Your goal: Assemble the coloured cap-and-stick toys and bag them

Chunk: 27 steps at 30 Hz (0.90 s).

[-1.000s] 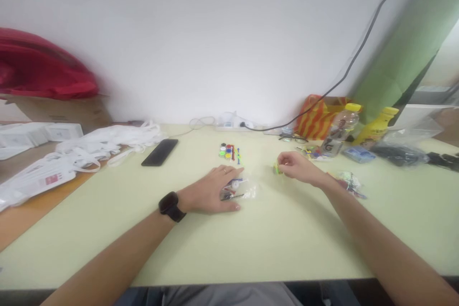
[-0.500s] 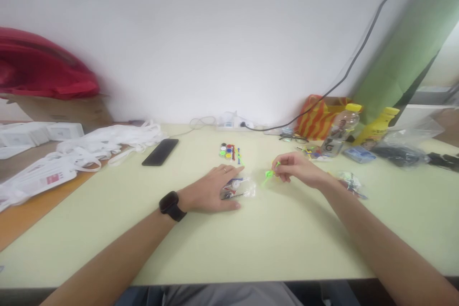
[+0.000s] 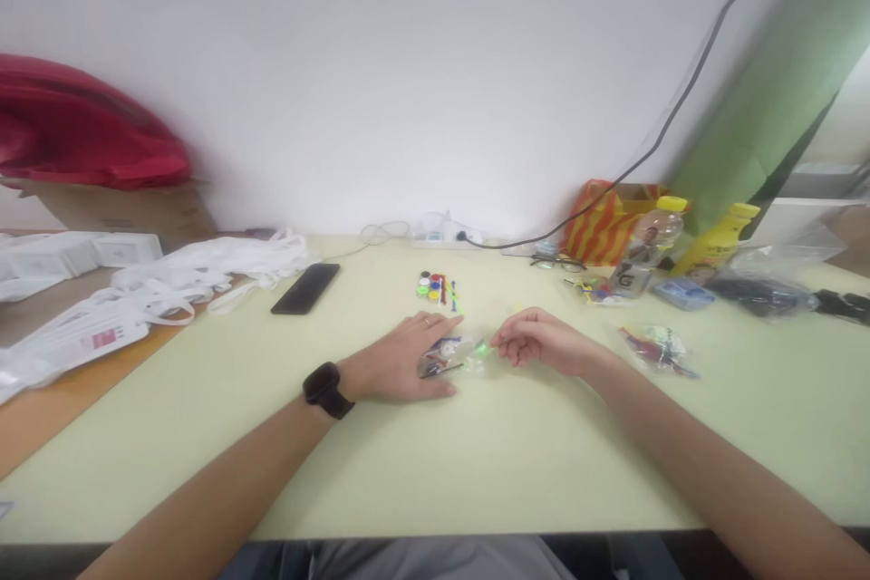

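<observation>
Pale yellow-green tabletop [image 3: 509, 462], white wall behind.

Far left: red fabric bag [image 3: 82, 136] sitting on a brown cardboard box [image 3: 136, 208]. A heap of white straps [image 3: 197, 267] spreads nearer in. Black smartphone [image 3: 305, 287] lies flat, left of centre, well apart from the hands.

Left hand [image 3: 401, 364], with a black wristwatch [image 3: 328, 390] on the wrist, lies palm down at centre. Its fingers are loosely spread and extended, pressing on the left part of a small clear plastic bag [image 3: 455, 355] that holds bits of blue, red and white. Beyond the fingertips, a cluster of small coloured pieces [image 3: 435, 286] sits on the table, near but not touching.

Right hand [image 3: 536, 343] is just right of the bag, fingers curled in, thumb and fingertips pinched on a small green plastic piece [image 3: 481, 347]. The piece is at the bag's right edge; inside or just outside cannot be told through the blur.

Right of that: a second clear bag of coloured parts [image 3: 656, 347]. Farther back stand an orange striped paper bag [image 3: 602, 225], a clear bottle with yellow cap [image 3: 645, 249] and a yellow bottle [image 3: 717, 245]. Black cable [image 3: 680, 100] runs up the wall beside a green curtain [image 3: 768, 82].
</observation>
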### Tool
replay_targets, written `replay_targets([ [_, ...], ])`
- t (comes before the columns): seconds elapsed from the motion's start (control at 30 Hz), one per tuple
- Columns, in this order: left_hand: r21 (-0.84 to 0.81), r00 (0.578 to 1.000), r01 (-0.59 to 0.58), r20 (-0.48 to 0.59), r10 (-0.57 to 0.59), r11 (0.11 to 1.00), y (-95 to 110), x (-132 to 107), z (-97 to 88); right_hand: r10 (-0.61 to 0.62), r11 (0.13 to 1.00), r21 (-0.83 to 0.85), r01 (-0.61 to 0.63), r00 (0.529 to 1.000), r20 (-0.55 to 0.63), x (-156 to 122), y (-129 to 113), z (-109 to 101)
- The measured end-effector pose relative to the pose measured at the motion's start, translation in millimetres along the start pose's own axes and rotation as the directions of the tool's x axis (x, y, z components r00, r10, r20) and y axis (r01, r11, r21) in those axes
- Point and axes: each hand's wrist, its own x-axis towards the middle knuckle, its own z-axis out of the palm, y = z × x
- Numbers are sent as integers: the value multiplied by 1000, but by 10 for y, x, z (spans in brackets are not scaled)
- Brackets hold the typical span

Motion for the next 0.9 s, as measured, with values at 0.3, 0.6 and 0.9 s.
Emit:
replay_targets([
  [0.3,-10,1000,27,-16,-27,1000,3,-5,14,-29,976,-216,30,1000,12,-18,-40,-55],
  [0.6,5,999,41,-30,-41,999,43,12,16,-125,973,-195,124,992,10,16,-26,180],
  [0.9,-11,999,23,-29,-23,1000,40,32,31,-223,955,-187,229,973,50,66,40,267],
])
